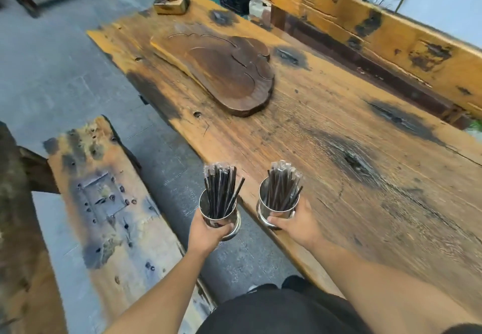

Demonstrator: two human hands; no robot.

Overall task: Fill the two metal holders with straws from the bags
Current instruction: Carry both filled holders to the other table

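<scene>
Each hand, left hand (208, 232) and right hand (297, 225), grips a straw-filled holder (219, 216) (277, 207) upright, likely so nothing spills near the tabletop (339, 130).

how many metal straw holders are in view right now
2. The left holder is gripped in the left hand, out past the table edge over the floor. The right holder is gripped in the right hand above the table's near edge. Both hold black straws.

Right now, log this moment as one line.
left hand grips left holder | right hand grips right holder | both hold straws | table ahead
</scene>
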